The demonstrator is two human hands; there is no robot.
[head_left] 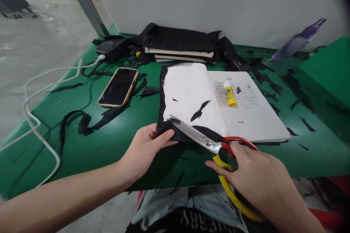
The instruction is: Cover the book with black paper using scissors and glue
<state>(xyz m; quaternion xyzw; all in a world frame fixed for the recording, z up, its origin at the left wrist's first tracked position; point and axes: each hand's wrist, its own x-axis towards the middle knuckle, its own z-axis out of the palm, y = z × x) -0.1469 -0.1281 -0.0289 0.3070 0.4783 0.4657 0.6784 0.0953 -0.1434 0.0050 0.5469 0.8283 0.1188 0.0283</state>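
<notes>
An open book (246, 116) lies on the green table (90, 142), with black paper (164, 125) wrapped around its left cover edge. My left hand (146, 149) pinches the lower left corner of that black paper. My right hand (259, 180) holds scissors (207, 142) with red and yellow handles. Their steel blades point left, tips at the black strip by the book's bottom corner. A small yellow glue stick (230, 94) lies on the printed right page. Black scraps sit on the white left page.
A phone (118, 87) lies face up left of the book. A white cable (35, 116) loops off the table's left side. Stacked books under black paper (180, 45) stand at the back. A purple spray bottle (298, 42) lies far right. Black offcuts litter the table.
</notes>
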